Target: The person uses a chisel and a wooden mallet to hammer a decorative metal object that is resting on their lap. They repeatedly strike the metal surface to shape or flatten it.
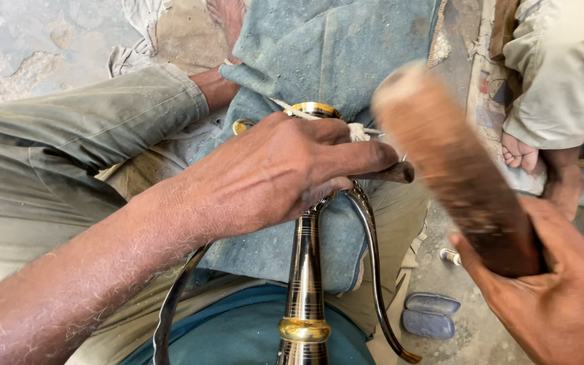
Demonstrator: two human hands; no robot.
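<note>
While your left hand (275,172) rests on the top of the metal vase (304,270), its fingers are closed around a thin dark tool (392,173) — the tip of this tool comes out past your fingertips and points to the right. The vase lies along your lap, on a blue-grey cloth (326,47) that covers your legs. Its neck is dark and shiny with a golden ring (304,330) near the bottom edge of the view, and a golden rim (314,109) shows just above your knuckles. Two thin curved handles (373,257) go down from under your hand, one on each side of the neck. A white cord (358,131) is tied near the rim, just beside your index finger.

Your right hand (555,290), in the lower right corner, grips firmly the lower end of a wooden mallet (454,169). The mallet is raised and blurred, with its pale flat end toward the top, and it is near the tool but apart from it.

On the ground to the right of your lap lie two small blue-grey blocks (430,314) and a little white piece (449,256). At the right edge, another person sits — you see a light trouser leg (555,67) and a bare foot (520,152).
</note>
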